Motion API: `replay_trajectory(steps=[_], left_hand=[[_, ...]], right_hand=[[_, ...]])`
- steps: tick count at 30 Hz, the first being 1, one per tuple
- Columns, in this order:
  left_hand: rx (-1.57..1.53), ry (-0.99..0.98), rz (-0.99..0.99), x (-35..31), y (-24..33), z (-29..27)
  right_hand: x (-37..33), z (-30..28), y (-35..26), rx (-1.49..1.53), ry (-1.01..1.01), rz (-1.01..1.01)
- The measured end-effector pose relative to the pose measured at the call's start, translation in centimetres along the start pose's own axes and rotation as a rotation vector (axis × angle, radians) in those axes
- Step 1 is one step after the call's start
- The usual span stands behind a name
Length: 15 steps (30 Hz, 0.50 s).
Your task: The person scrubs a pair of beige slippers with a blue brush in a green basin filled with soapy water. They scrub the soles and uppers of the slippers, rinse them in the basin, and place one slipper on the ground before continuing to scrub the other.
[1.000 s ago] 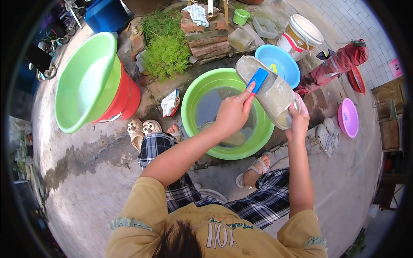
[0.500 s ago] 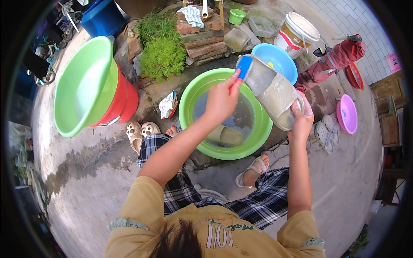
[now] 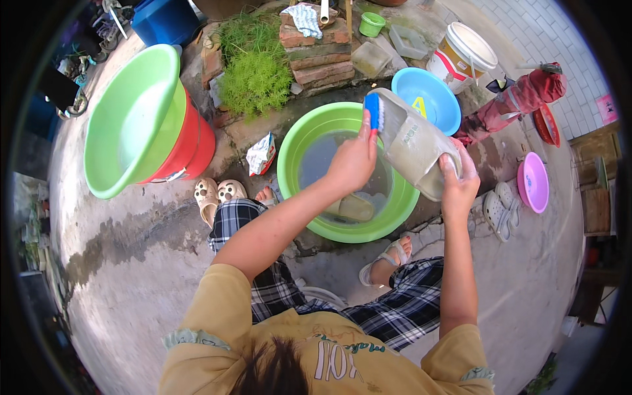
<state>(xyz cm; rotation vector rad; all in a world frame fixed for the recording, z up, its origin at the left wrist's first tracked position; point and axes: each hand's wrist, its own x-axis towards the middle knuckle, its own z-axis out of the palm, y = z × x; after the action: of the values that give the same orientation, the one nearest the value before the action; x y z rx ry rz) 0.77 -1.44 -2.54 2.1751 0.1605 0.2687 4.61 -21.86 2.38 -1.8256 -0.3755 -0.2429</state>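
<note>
My left hand [image 3: 353,161] is closed round the red handle of a scrub brush [image 3: 374,113] with a blue head and pale bristles. The bristles face the toe end of a grey-beige slide sandal [image 3: 413,141], at its left edge. Gripping that sandal by its heel end is my right hand [image 3: 459,181], with the thumb on top. Both hands are over a green basin [image 3: 299,214] of cloudy water. A second slide sandal [image 3: 355,207] lies partly under the water in the basin, nearest to me.
A light blue basin [image 3: 451,108] and a white bucket [image 3: 461,56] stand beyond the sandal. On the left a large green basin [image 3: 99,151] leans on a red bucket [image 3: 197,141]. Pale clogs [image 3: 497,214] and a pink basin [image 3: 533,183] are to the right.
The brush head has turned more upright and sits slightly lower beside the sandal's toe end. The sandal has tilted a little in my right hand. The whole view has shifted slightly.
</note>
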Motion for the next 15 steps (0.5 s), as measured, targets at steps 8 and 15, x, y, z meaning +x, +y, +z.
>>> replay_trajectory(steps=[8,15], left_hand=[[-0.199,-0.167,-0.043,-1.6,0.4,0.7],[-0.793,0.199,-0.315,2.7,-2.4,-1.8]], right_hand=[[0.3,0.0,0.8,-0.061,0.039,-0.02],[-0.2,0.1,0.5,0.062,-0.003,0.069]])
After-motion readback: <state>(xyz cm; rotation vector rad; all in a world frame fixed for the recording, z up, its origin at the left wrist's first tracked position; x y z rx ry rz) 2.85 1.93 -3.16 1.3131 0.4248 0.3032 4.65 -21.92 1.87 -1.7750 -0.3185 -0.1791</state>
